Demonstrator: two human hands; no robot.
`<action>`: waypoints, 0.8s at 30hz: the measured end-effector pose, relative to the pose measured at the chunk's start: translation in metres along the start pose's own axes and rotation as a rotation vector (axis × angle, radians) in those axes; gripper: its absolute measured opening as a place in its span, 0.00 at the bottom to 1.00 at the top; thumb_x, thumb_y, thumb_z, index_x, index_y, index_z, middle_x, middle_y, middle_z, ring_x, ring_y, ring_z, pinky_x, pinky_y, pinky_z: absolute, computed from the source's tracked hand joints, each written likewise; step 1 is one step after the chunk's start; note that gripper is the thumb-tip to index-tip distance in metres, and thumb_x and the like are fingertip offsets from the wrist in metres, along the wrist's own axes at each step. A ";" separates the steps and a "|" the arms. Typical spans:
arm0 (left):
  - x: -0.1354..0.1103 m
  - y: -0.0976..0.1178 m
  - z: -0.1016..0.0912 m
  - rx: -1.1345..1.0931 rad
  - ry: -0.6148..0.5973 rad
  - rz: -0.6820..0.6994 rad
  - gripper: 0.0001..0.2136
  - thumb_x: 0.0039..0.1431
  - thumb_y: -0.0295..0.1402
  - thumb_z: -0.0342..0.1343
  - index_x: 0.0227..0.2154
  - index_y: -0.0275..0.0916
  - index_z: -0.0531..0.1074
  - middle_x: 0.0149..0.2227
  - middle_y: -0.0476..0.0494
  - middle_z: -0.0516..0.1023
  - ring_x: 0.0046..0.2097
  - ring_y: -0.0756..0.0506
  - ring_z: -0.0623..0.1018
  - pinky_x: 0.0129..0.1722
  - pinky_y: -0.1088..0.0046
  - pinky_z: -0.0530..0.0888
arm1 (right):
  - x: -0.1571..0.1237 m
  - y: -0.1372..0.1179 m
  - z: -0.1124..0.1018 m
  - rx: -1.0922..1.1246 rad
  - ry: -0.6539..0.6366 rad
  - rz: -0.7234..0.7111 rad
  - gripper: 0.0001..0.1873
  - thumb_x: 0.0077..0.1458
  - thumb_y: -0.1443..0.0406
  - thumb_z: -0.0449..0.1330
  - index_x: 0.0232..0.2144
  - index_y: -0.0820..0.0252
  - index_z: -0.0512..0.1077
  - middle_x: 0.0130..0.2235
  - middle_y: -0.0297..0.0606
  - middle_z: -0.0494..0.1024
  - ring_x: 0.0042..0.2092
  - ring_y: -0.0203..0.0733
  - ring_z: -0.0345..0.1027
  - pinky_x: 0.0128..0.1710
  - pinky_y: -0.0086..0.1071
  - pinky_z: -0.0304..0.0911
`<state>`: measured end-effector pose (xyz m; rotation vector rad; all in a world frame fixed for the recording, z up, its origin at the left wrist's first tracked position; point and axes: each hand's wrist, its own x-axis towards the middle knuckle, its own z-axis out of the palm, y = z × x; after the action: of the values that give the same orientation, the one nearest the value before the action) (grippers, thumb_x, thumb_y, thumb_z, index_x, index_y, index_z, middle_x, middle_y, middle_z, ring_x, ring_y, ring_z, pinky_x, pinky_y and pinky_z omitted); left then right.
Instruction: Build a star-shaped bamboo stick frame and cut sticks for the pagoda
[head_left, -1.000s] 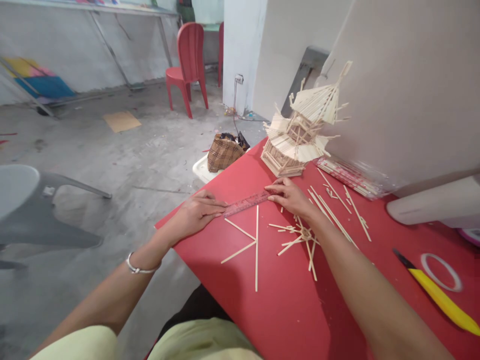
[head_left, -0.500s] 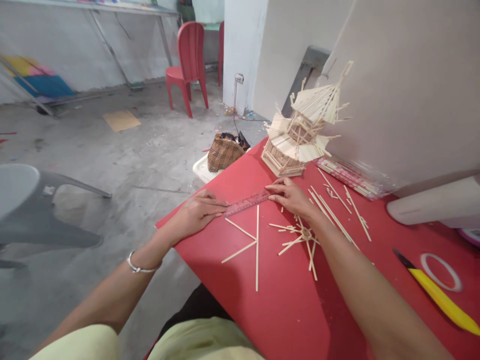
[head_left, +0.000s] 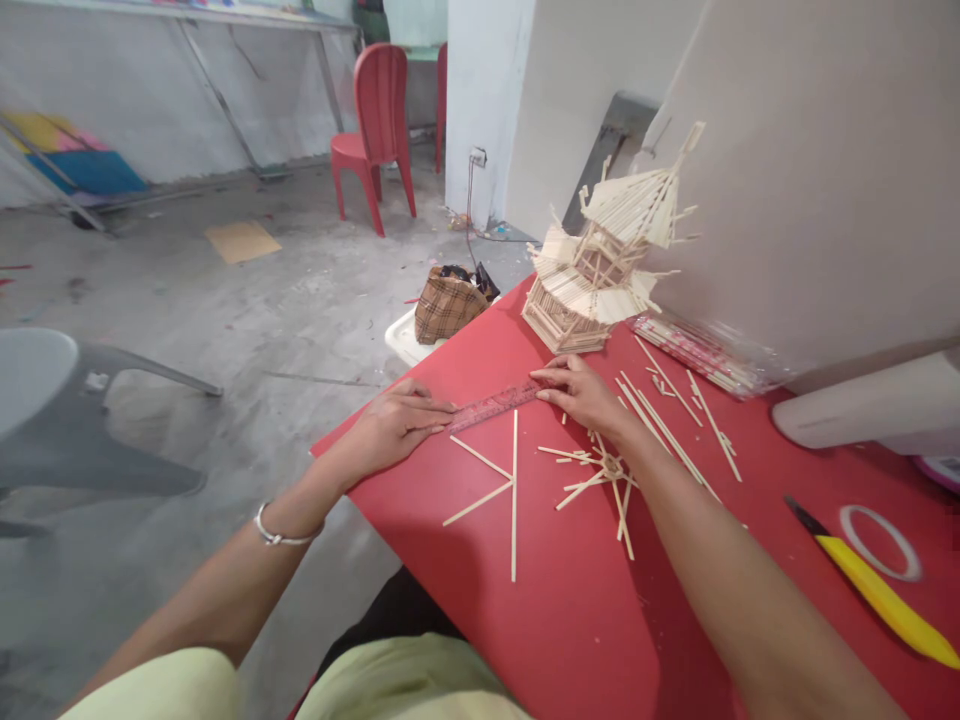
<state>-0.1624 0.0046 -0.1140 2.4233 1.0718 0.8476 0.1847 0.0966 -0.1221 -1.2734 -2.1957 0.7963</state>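
A clear ruler [head_left: 495,404] lies across the red tabletop [head_left: 585,640], held at both ends. My left hand [head_left: 399,425] has its fingers pressed together on the ruler's left end. At the other end, my right hand [head_left: 576,388] pinches the ruler between thumb and fingers. Just below the ruler lies a long thin stick [head_left: 514,530], with two shorter sticks meeting it near its middle in a sideways V. A star-shaped cluster of sticks [head_left: 612,467] sits under my right wrist, partly covered by the forearm.
A tiered stick-built pagoda model [head_left: 592,270] stands at the table's back. Loose sticks [head_left: 660,430], a plastic pack of sticks [head_left: 705,352], a yellow cutter [head_left: 877,590], a tape roll [head_left: 847,520] and a white cylinder [head_left: 862,405] are rightward. A plaid bag [head_left: 448,308] rests beyond the edge.
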 end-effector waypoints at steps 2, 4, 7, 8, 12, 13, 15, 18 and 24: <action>0.000 0.000 0.000 -0.002 -0.001 0.001 0.13 0.70 0.33 0.53 0.50 0.46 0.81 0.48 0.45 0.84 0.48 0.43 0.77 0.49 0.62 0.76 | 0.000 0.000 0.000 0.002 0.000 0.000 0.16 0.57 0.61 0.64 0.49 0.49 0.80 0.48 0.40 0.69 0.53 0.47 0.68 0.58 0.42 0.66; 0.000 0.001 0.000 -0.009 0.003 -0.008 0.13 0.69 0.33 0.53 0.50 0.47 0.81 0.48 0.45 0.84 0.48 0.43 0.77 0.49 0.63 0.76 | -0.001 0.000 0.000 0.005 0.000 -0.002 0.17 0.57 0.61 0.64 0.49 0.49 0.80 0.49 0.40 0.69 0.52 0.46 0.68 0.58 0.42 0.66; 0.000 0.002 0.000 -0.017 0.016 -0.008 0.14 0.69 0.32 0.53 0.51 0.47 0.80 0.47 0.44 0.84 0.48 0.43 0.77 0.49 0.63 0.76 | -0.001 0.002 0.000 0.009 0.000 -0.003 0.17 0.57 0.61 0.64 0.49 0.49 0.80 0.48 0.39 0.69 0.52 0.46 0.68 0.57 0.42 0.66; 0.000 0.003 0.000 -0.019 0.019 -0.001 0.14 0.69 0.32 0.53 0.51 0.47 0.80 0.47 0.44 0.84 0.48 0.43 0.77 0.49 0.63 0.76 | -0.001 0.002 0.000 0.008 -0.002 -0.003 0.17 0.57 0.60 0.64 0.49 0.49 0.80 0.48 0.39 0.69 0.51 0.46 0.68 0.57 0.43 0.66; 0.000 0.005 0.000 -0.032 0.029 0.015 0.13 0.70 0.31 0.52 0.49 0.47 0.81 0.47 0.44 0.84 0.48 0.43 0.77 0.49 0.64 0.76 | -0.002 0.004 0.000 0.000 -0.003 0.006 0.17 0.57 0.59 0.64 0.49 0.49 0.80 0.48 0.40 0.68 0.52 0.47 0.68 0.57 0.42 0.66; 0.000 0.006 0.000 -0.038 0.031 0.014 0.13 0.70 0.31 0.52 0.48 0.47 0.81 0.47 0.45 0.84 0.48 0.43 0.77 0.49 0.64 0.76 | -0.003 0.003 0.000 0.001 -0.007 0.011 0.16 0.58 0.59 0.64 0.49 0.49 0.80 0.49 0.40 0.68 0.52 0.47 0.68 0.57 0.42 0.66; 0.000 0.006 0.000 -0.050 0.037 0.016 0.13 0.70 0.32 0.52 0.48 0.48 0.82 0.47 0.45 0.84 0.48 0.44 0.78 0.48 0.65 0.76 | -0.004 0.002 -0.001 0.003 -0.018 0.023 0.17 0.58 0.58 0.64 0.50 0.48 0.79 0.49 0.39 0.68 0.53 0.47 0.68 0.58 0.41 0.66; 0.000 0.006 -0.001 -0.057 0.032 0.040 0.14 0.70 0.31 0.51 0.49 0.47 0.81 0.48 0.44 0.84 0.48 0.44 0.78 0.49 0.65 0.76 | -0.005 -0.001 -0.002 -0.001 -0.029 0.039 0.17 0.59 0.57 0.63 0.50 0.48 0.79 0.50 0.39 0.68 0.53 0.47 0.68 0.57 0.41 0.66; -0.001 0.002 -0.001 0.007 0.010 0.063 0.15 0.70 0.28 0.51 0.51 0.45 0.80 0.50 0.45 0.83 0.48 0.44 0.77 0.49 0.64 0.75 | -0.003 -0.006 -0.004 0.006 -0.024 0.037 0.16 0.59 0.59 0.63 0.49 0.49 0.80 0.50 0.40 0.68 0.53 0.46 0.68 0.57 0.40 0.66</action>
<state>-0.1623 0.0027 -0.1122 2.4726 1.0082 0.8779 0.1849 0.0922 -0.1152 -1.3112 -2.1929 0.8358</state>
